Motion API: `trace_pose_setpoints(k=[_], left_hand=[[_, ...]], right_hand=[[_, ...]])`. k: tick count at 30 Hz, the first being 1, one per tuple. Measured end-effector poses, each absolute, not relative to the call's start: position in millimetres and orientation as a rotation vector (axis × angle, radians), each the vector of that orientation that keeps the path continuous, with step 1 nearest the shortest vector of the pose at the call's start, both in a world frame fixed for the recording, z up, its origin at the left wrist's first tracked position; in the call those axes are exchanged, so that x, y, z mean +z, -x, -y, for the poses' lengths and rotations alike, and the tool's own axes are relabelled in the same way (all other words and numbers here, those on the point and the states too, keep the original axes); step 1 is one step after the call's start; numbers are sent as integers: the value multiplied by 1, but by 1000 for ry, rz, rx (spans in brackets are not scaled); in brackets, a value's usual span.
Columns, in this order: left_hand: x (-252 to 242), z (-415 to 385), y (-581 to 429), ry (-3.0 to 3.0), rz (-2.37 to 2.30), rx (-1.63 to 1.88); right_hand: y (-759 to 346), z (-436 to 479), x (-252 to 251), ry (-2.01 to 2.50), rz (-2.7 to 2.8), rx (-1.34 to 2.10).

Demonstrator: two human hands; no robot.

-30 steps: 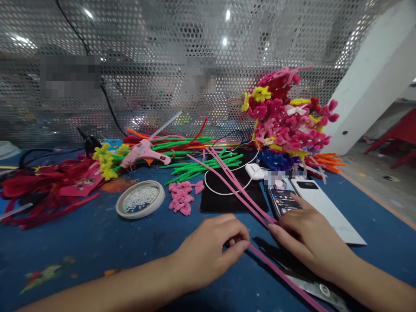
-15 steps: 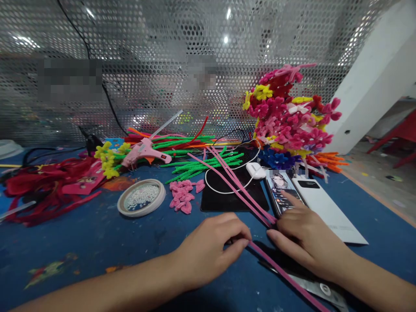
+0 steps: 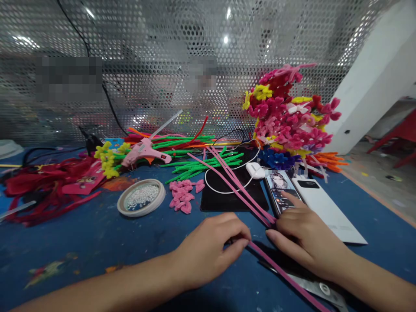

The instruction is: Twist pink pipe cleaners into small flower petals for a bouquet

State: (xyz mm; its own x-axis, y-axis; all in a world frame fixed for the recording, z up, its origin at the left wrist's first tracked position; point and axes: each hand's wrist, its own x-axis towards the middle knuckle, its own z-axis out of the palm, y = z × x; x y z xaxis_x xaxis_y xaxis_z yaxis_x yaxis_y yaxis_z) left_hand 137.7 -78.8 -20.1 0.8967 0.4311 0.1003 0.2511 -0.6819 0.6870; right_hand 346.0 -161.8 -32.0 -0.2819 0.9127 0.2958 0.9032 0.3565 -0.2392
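Note:
Long pink pipe cleaners (image 3: pixel 238 186) run across the blue table from the back towards me. My left hand (image 3: pixel 209 249) pinches one pink pipe cleaner near its middle, fingers closed on it. My right hand (image 3: pixel 303 240) lies over the pipe cleaners beside a lit phone (image 3: pixel 279 190), index finger stretched onto the phone's lower edge, the other fingers curled down. What its fingers hold is hidden. Small pink bent pieces (image 3: pixel 182 197) lie ahead of my left hand.
A round lid of white beads (image 3: pixel 141 198), a pink glue gun (image 3: pixel 144 152), green pipe cleaners (image 3: pixel 201 167), a black mat (image 3: pixel 227 193), a white power bank (image 3: pixel 326 208) and a flower bouquet (image 3: pixel 287 121) stand behind. Red scraps (image 3: pixel 45 186) lie left. A perforated metal screen (image 3: pixel 162 65) closes the back.
Both hands stay almost still. The view shifted slightly, and the right index finger slid a little on the phone's edge.

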Motion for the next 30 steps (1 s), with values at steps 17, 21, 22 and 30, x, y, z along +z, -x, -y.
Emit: trace_pose_setpoints(k=[17,21,22,30], left_hand=[[-23,78,-137,-2353,-456,352],[-21,77,-138,-2358,-452,338],[-21,77,-138,-2359,-455,335],[-22,78,-137,-2341,-455,343]], right_hand=[[-349,161,-35,1773,2165,27],[-348,162,-35,1769,2140,70],[-348,162,-35,1774,2128,81],[-347,162,-34,1745,2128,77]])
